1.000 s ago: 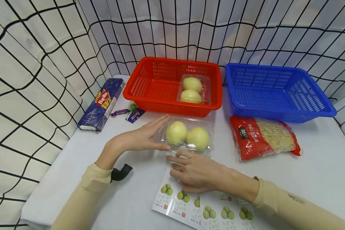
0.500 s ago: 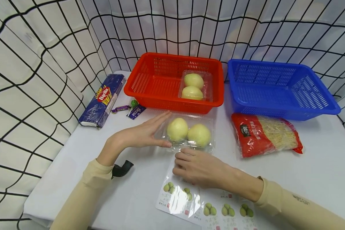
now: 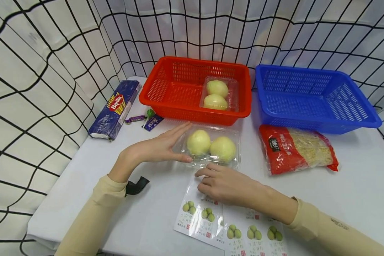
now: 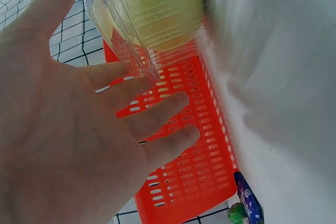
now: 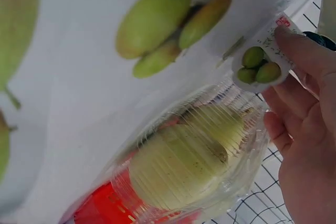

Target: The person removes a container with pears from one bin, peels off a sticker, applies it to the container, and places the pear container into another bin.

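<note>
A clear plastic box (image 3: 212, 133) with two pale yellow round fruits (image 3: 223, 149) sits on the white cloth in front of the red basket. My left hand (image 3: 153, 147) lies along the box's left side, fingers spread and straight, thumb at the front corner. At the front side of the box, my right hand (image 3: 225, 185) has its fingers bent over the printed sheets (image 3: 200, 220). The right wrist view shows its thumb and fingers pinching a small sticker (image 5: 260, 66) with rounded edges and printed green fruits.
Behind the box stands a red basket (image 3: 192, 114) holding another clear fruit box (image 3: 233, 94). A blue basket (image 3: 307, 122) is to its right, with a red noodle bag (image 3: 283, 156) before it. At left lie a spaghetti box (image 3: 115, 110) and small candies (image 3: 153, 122). Black netting surrounds the table.
My right hand has drawn slightly back from the box's front edge, its fingers more bent than before. The left hand stays beside the box. The whole head view has shifted slightly.
</note>
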The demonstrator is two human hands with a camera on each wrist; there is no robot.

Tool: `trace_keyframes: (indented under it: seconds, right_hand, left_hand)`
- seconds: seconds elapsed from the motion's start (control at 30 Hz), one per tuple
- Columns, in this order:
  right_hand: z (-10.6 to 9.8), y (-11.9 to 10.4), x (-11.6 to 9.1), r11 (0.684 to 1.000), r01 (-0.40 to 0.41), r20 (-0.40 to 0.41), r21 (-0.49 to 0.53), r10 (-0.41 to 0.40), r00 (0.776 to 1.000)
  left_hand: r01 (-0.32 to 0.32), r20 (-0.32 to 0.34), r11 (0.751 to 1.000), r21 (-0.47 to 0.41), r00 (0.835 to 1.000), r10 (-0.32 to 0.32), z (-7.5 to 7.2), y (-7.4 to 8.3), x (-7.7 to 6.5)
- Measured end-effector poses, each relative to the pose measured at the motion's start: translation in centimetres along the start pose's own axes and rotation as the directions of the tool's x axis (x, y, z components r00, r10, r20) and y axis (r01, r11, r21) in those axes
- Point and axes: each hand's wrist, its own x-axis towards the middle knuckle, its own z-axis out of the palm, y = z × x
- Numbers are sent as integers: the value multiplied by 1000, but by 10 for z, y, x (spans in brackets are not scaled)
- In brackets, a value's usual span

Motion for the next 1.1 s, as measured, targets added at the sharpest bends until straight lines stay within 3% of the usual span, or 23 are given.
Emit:
trace_keyframes:
  seconds: [0.13, 0.23, 0.43, 0.53, 0.83, 0.97, 1.1]
  right_hand:
    - [-7, -2, -3, 990, -64, 43, 125, 59, 997]
    - [-12, -4, -4, 983, -91, 95, 161, 76, 993]
    - [-19, -5, -6, 979, -75, 195, 187, 37, 980]
    - [-20, -6, -9, 978, -58, 206, 200, 16, 978]
    - [-13, -11, -23, 976, -49, 116, 212, 25, 993]
    - [-17, -7, -26, 969, -48, -5, 241, 51, 999]
    - [-27, 3, -31, 955, -74, -150, 287, 121, 981]
  left_hand:
    - [1, 0, 1000, 8, 1000, -1, 0, -1, 1]
    - [-3, -6, 1000, 17, 1000, 3, -1, -1, 1]
    - [-6, -9, 1000, 28, 1000, 6, -1, -2, 0]
    - [-5, -6, 999, 32, 1000, 5, 0, -3, -1]
    - [3, 3, 999, 46, 1000, -3, 0, -3, -1]
    - [2, 1, 999, 41, 1000, -2, 0, -2, -1]
    - [-2, -2, 1000, 30, 1000, 2, 0, -1, -1]
